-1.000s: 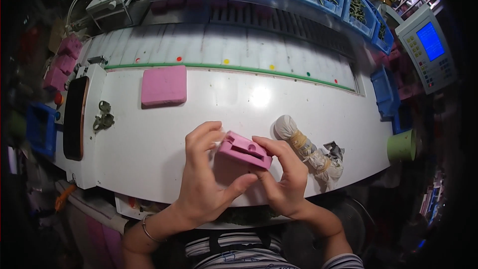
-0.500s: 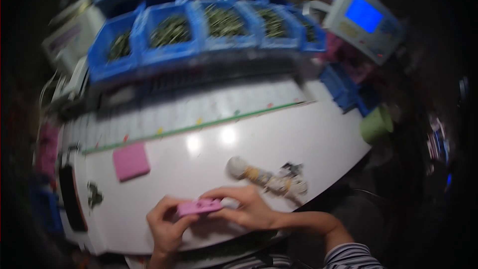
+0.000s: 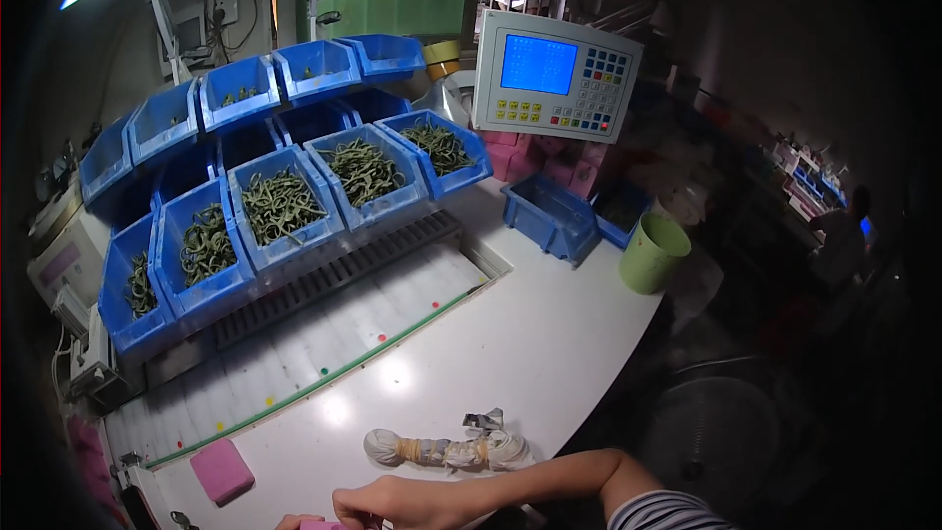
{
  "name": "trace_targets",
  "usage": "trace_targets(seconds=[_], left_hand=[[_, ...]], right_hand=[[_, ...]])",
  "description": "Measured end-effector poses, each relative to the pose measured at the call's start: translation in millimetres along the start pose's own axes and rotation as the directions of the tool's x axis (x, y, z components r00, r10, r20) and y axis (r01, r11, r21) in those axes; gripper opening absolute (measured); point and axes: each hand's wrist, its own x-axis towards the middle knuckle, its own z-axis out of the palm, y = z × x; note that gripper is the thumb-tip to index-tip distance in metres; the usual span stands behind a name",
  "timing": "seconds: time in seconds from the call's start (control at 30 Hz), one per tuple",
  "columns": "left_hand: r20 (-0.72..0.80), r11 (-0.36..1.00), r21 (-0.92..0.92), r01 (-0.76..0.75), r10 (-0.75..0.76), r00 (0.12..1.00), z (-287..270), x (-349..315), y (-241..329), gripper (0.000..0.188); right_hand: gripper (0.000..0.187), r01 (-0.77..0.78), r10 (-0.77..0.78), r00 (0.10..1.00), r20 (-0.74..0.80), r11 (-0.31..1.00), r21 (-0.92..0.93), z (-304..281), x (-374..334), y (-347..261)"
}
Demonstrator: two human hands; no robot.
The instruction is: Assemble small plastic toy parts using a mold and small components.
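At the bottom edge my left hand [image 3: 290, 522] shows only a little of its fingers, closed on a pink block [image 3: 320, 525]. Most of that block is cut off by the picture's edge. My right hand [image 3: 402, 503] is bent over the block's right side with its fingers curled together; whatever they pinch is hidden. Beyond the right hand lies a whitish cloth-wrapped bundle [image 3: 446, 451], bound with yellowish bands. A second pink block [image 3: 222, 472] rests on the white table to the left.
Blue bins [image 3: 285, 206] holding green twisted pieces stand in tiers behind the table [image 3: 549, 334]. A control panel [image 3: 557, 74] with a blue screen is at the back. A green cup [image 3: 654, 253] and an empty blue bin [image 3: 551, 218] stand right. A green strip [image 3: 324, 380] crosses the tabletop.
The view has swung up and to the right, so the hands and pink block now sit at the bottom edge. My right hand's fingers have curled in more over the block.
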Motion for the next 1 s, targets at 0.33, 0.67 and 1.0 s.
trace_targets(seconds=[0.33, 0.67, 1.0], left_hand=[[0.149, 0.985, -0.131, 0.115, -0.095, 0.984, 7, 9, 12, 0.07], [0.618, 0.709, -0.414, 0.571, -0.242, 0.748, -22, 18, 36, 0.073], [-0.077, 0.865, -0.401, 0.302, -0.36, 0.93, -80, 36, 49, 0.053]], right_hand=[[0.036, 0.012, 0.06, 0.957, -0.283, 0.969, 0.248, 22, -7, 16], [0.055, 0.033, -0.031, 0.921, -0.387, 0.999, -0.002, 25, 16, 19], [0.029, -0.292, -0.255, 0.729, -0.635, 0.723, -0.626, -90, -48, 18]])
